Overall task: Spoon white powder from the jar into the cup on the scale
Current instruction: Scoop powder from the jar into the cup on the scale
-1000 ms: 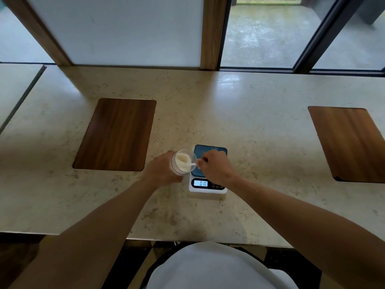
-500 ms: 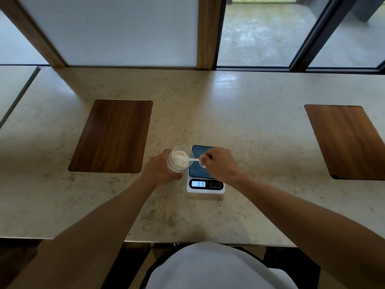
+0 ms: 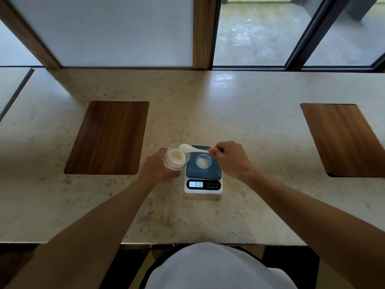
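A clear jar (image 3: 176, 156) of white powder is tilted toward the scale, and my left hand (image 3: 159, 168) grips it from the left side. My right hand (image 3: 230, 158) pinches the handle of a white plastic spoon (image 3: 189, 148); the spoon's bowl holds powder and hovers over the jar's right rim. A small clear cup (image 3: 203, 161) with a little white powder stands on the blue platform of the white scale (image 3: 203, 184), whose display reads 0.10.
The pale stone counter (image 3: 250, 126) has two wooden inlays, one at the left (image 3: 108, 137) and one at the right (image 3: 343, 138). Windows and a wooden post rise behind the counter. The counter's front edge is close to my body.
The spoon has risen out of the jar with powder in its bowl. My right hand has shifted right, uncovering the cup on the scale. The jar stays held and tilted.
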Action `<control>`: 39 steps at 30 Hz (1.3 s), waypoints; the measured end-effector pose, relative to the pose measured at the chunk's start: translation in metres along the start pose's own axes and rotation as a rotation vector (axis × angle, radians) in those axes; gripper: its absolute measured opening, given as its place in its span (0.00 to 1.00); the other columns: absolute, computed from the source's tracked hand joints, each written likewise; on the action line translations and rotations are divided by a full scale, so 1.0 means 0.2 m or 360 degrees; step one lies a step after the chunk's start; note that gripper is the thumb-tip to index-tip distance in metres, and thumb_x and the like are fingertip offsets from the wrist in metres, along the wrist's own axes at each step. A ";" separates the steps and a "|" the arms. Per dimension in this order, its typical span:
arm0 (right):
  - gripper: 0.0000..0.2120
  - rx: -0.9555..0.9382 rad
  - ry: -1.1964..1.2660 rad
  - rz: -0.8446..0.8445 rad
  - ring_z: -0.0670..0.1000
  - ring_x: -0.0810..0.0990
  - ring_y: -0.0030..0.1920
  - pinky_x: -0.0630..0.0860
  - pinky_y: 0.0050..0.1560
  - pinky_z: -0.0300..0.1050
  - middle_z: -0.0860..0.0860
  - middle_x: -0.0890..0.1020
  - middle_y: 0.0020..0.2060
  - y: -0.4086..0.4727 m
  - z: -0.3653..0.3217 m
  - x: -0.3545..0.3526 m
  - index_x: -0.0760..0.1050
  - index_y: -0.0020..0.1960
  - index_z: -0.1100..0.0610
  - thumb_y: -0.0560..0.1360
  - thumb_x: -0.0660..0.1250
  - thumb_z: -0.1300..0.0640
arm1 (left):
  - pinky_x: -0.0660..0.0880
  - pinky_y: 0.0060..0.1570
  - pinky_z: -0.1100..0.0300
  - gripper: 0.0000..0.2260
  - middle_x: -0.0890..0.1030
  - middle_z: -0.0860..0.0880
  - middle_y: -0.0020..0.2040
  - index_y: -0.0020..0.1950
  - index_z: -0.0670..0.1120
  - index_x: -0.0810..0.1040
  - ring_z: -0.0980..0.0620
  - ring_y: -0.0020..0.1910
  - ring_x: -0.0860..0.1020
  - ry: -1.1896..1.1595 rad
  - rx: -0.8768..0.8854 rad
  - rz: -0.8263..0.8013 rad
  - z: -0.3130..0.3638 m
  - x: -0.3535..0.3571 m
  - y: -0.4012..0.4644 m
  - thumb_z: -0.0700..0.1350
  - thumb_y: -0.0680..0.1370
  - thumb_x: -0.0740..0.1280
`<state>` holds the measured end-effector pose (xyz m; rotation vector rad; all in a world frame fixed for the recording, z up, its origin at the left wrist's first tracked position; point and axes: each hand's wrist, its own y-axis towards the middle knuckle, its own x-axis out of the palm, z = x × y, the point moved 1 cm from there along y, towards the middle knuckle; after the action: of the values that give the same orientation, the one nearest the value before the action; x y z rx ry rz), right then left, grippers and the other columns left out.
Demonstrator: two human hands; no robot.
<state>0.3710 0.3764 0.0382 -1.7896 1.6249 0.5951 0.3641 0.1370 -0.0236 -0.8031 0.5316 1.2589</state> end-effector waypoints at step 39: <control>0.15 0.0144 -0.0384 0.0028 0.49 0.74 0.28 0.68 0.30 0.40 0.53 0.80 0.30 0.00 0.28 0.11 0.81 0.42 0.61 0.81 0.62 0.54 | 0.73 0.50 0.57 0.34 0.82 0.49 0.58 0.66 0.50 0.73 0.50 0.51 0.78 0.0002 -0.0034 0.0059 -0.08 -0.06 -0.03 0.56 0.63 0.80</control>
<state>0.3788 0.4013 -0.0156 -1.5738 1.4804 0.7051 0.3681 0.1174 -0.0233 -0.8151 0.5366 1.3000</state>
